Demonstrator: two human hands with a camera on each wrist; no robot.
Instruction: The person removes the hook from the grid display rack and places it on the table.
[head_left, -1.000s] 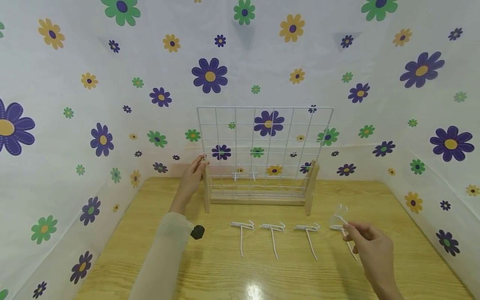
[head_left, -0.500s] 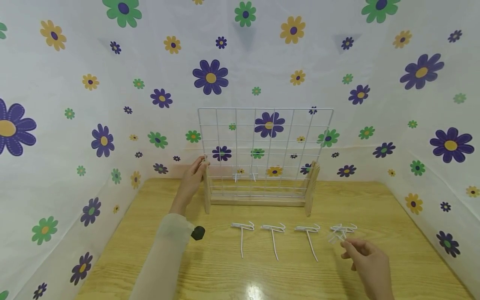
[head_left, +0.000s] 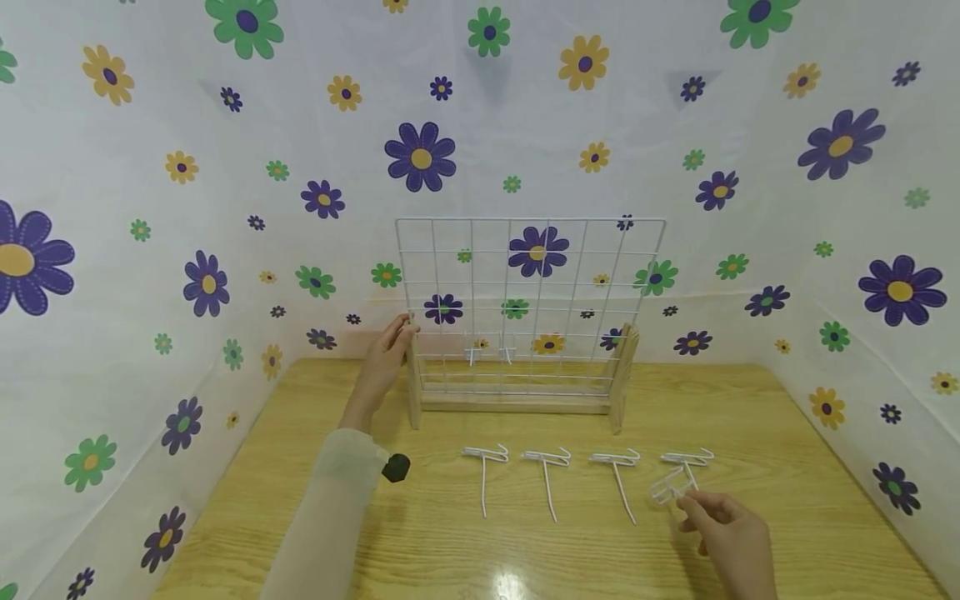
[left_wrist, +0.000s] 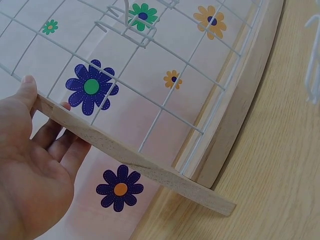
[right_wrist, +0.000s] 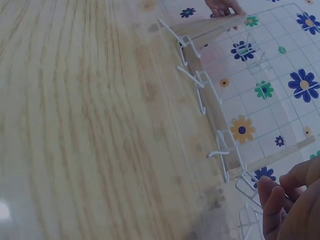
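Note:
A white wire grid panel [head_left: 530, 220] stands upright in a wooden stand [head_left: 516, 406]. My left hand [head_left: 381, 360] holds the stand's left post [left_wrist: 125, 150], thumb on one side and fingers on the other. Between the thumb and fingers of my right hand [head_left: 729, 533] is a white wire display hook [head_left: 670, 487], its looped back end pointing left, just above the table. Behind it lies a similar hook [head_left: 687, 458], the rightmost of several in a row. Two hooks hang low on the grid, a left one [head_left: 472, 354] and a right one [head_left: 507, 353].
The other hooks of the row lie before the stand: one at the left [head_left: 484, 455], another in the middle [head_left: 546, 457] and a third [head_left: 615, 457]. A flower-printed sheet [head_left: 517, 108] surrounds the wooden table [head_left: 420, 550]. By the left cuff sits a black piece [head_left: 396, 467].
My right hand has come slightly nearer and left, and the held hook has tipped from pointing up to lying low toward the left. The left hand keeps its hold on the post.

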